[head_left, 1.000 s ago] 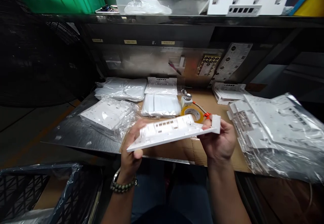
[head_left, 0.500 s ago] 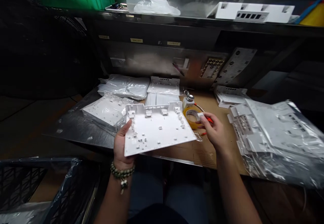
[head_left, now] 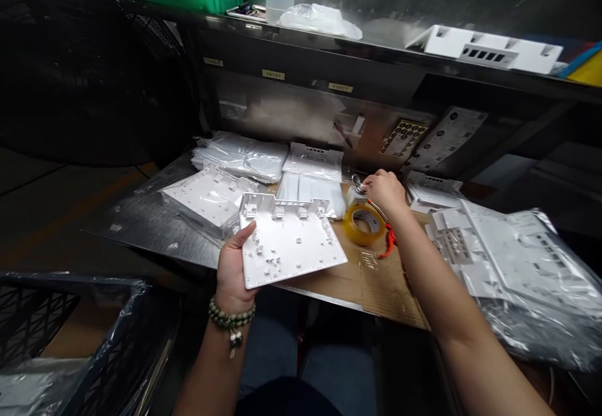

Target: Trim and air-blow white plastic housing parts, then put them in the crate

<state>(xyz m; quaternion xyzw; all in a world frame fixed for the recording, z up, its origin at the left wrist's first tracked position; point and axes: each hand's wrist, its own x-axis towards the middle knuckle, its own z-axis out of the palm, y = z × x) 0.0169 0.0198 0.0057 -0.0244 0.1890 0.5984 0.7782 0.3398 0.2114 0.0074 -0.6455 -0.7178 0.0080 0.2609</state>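
My left hand (head_left: 236, 262) grips the left edge of a white plastic housing panel (head_left: 294, 246), thumb on top. Its inner side, with clips and small posts, faces up, and it is held tilted above the table. My right hand (head_left: 385, 190) reaches to a small white dispenser bottle (head_left: 353, 197) with a metal top and raised lid. Its fingers are pinched together at the metal top; the small white cloth-like piece seen in them earlier is mostly hidden now. In front of the bottle lies a roll of yellow tape (head_left: 360, 235), beside a red-handled tool (head_left: 389, 241).
Bagged white panels (head_left: 512, 259) are stacked at right, another bagged panel (head_left: 207, 199) lies at left. Plastic bags (head_left: 242, 154) and a white panel (head_left: 314, 162) lie at the back. A shelf (head_left: 376, 49) overhangs the table. A dark crate (head_left: 117, 334) stands lower left.
My right hand has moved forward from beside the tape to the bottle's top. My left hand still holds the panel, nearly in place. The view has shifted slightly.
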